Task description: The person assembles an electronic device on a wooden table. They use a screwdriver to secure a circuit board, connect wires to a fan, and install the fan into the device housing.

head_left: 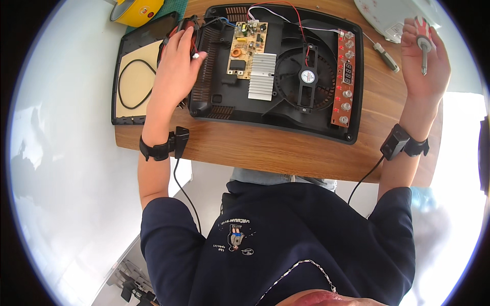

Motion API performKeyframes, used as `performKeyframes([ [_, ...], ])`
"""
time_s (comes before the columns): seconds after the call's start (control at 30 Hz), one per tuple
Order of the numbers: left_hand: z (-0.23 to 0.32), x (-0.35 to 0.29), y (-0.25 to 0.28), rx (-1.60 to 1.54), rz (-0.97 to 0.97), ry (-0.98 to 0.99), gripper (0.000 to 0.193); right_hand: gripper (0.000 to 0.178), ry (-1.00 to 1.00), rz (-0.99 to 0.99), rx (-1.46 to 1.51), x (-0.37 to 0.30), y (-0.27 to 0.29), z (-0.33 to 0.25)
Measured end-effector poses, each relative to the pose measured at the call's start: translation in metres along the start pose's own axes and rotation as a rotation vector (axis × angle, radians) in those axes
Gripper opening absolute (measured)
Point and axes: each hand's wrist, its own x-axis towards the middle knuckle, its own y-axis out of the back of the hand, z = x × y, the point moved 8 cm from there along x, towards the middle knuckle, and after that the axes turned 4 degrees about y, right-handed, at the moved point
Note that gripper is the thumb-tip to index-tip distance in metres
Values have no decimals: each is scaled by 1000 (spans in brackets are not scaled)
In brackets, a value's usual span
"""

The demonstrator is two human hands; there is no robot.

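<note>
An induction cooker's black housing [235, 109] lies face up. In it sit a tan circuit board [250, 38], a finned silver heatsink [263, 76], a cooling fan [308, 76] and a strip-shaped button board [344, 79]. My left hand [176, 71] lies over a dark reddish, coil-like part [189, 23] by the housing's left edge, fingers stretched and thumb apart; the palm hides most of it. Close to that thumb is a small white plug [196, 55] on a red wire. Raised at the far right, my right hand [426, 66] grips a screwdriver [424, 43], its tip toward me.
A black-framed panel [135, 109] with a cream sheet and a dark ring lies left of the housing. Another screwdriver [386, 57] rests on the wooden table [245, 150]. A yellow pot [137, 11] stands far left, a white appliance [390, 15] far right. Cables trail from both wrist straps.
</note>
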Motion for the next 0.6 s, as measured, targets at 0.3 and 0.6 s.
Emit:
performKeyframes([
  [0.3, 7, 7, 17, 115, 121, -94, 46, 20, -14, -78, 60, -7, -12, -1],
  [0.6, -40, 29, 75, 324, 291, 91, 39, 31, 228, 336, -218, -31, -59, 1],
])
